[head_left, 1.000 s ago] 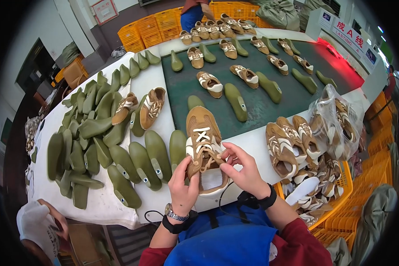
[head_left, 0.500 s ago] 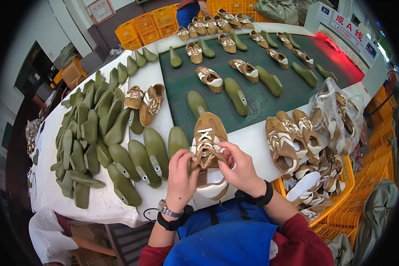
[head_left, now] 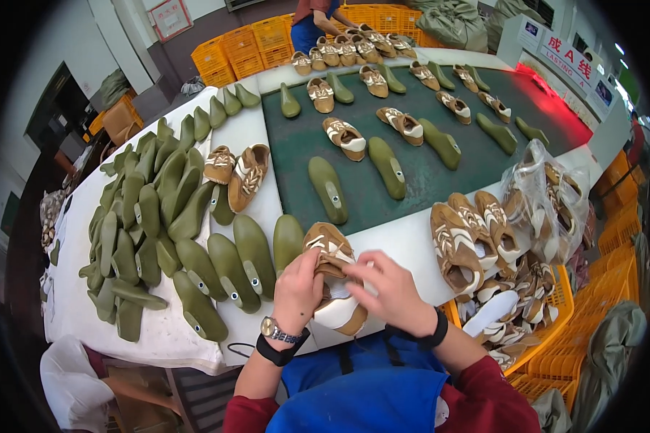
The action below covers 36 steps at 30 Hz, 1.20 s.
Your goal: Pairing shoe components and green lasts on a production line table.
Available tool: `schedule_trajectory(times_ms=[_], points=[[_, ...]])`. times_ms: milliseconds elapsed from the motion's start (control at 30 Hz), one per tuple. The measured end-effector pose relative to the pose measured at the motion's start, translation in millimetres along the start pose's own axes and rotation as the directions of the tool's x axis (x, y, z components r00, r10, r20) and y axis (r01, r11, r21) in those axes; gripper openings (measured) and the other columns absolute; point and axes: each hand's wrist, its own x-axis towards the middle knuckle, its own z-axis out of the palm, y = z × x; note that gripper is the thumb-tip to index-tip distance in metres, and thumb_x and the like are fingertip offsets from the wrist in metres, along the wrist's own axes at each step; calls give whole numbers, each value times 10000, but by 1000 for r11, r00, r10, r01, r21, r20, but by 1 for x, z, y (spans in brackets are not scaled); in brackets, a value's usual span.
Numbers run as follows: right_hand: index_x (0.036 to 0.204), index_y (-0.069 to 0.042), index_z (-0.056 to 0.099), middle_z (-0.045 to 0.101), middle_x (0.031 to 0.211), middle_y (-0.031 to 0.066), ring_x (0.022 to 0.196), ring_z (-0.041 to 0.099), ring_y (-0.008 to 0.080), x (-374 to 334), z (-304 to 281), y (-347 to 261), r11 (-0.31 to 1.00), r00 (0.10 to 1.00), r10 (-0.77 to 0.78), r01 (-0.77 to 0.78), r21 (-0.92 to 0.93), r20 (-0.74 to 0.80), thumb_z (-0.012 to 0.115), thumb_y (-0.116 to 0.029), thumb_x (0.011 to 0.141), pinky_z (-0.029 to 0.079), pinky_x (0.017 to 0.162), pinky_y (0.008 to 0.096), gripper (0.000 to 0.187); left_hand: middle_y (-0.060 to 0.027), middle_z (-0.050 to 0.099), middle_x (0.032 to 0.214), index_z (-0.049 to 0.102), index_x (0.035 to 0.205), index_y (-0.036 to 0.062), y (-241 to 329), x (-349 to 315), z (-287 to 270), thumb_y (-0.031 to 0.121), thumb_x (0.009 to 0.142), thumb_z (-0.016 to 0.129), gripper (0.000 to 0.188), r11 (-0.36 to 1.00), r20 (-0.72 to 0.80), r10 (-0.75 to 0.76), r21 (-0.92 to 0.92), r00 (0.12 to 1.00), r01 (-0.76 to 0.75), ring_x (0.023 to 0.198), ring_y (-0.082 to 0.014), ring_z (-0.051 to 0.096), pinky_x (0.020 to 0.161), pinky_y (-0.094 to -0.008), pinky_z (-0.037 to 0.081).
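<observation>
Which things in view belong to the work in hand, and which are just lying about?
Work in hand:
brown-and-white shoe, in the left hand, right hand at its opening
probably green foot-shaped forms and similar shoes, laid out nearby

Apparently lying about:
brown chair
grey-green sacks
orange crates at the back

The held shoe (head_left: pixel 337 317) is faced with matt, suede-like brown material and smooth white trim. The green foot moulds (head_left: pixel 254 252) are formed in smooth, faintly glossy plastic. The belt (head_left: pixel 296 144) is surfaced dull and scuffed. The bag (head_left: pixel 533 198) is made of clear, shiny, crinkled plastic, the watch (head_left: pixel 269 327) of bright metal, the apron (head_left: pixel 361 397) of matt blue cloth
</observation>
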Motion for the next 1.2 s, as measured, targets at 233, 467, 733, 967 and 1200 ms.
schedule_trajectory(times_ms=[233, 467, 733, 967, 1200], points=[[920, -130, 605, 550, 710, 73, 630, 604, 244, -5, 8, -16, 954, 910, 83, 45, -295, 407, 706, -362, 753, 477, 537, 342, 303, -212, 542, 1177, 475, 1215, -13, -4, 2, -15, 4, 762, 584, 466, 994, 9, 75, 74, 997, -76, 1056, -374, 543, 887, -406, 472], [959, -72, 568, 628, 721, 105, 652, 630, 279, 74, 27, 51, 950, 845, 264, -312, 27, 465, 690, -309, 778, 488, 590, 375, 323, -198, 535, 1214, 501, 1220, -5, -36, -18, -56, 100, 731, 721, 547, 992, -108, -24, 123, 994, 37, 1180, -389, 466, 985, -435, 389], [1046, -21, 581, 655, 940, 179, 848, 656, 288, 209, 128, 149, 837, 664, 517, -524, -156, 540, 685, -313, 762, 511, 758, 365, 421, -217, 403, 1328, 487, 1239, 30, -114, -78, -57, 256, 674, 773, 672, 878, -1, -303, 388, 953, 279, 1232, -460, 339, 992, -526, 316], [1203, -52, 496, 614, 1076, 207, 1037, 592, 330, 266, 226, 225, 885, 800, 465, -423, -193, 378, 609, -176, 780, 472, 883, 394, 455, -258, 275, 1403, 517, 1202, 28, -131, -83, -40, 212, 645, 788, 647, 926, 35, -332, 201, 943, 319, 1259, -535, 246, 1043, -574, 256], [1476, -201, 157, 458, 1332, 226, 1237, 438, 379, 340, 311, 145, 846, 749, 534, -483, -228, 393, 561, -638, 755, 355, 996, 485, 935, -279, 278, 1375, 513, 1197, 46, -138, -90, -39, 216, 657, 779, 626, 935, 44, -309, 200, 950, 294, 1267, -495, 263, 1043, -628, 202]])
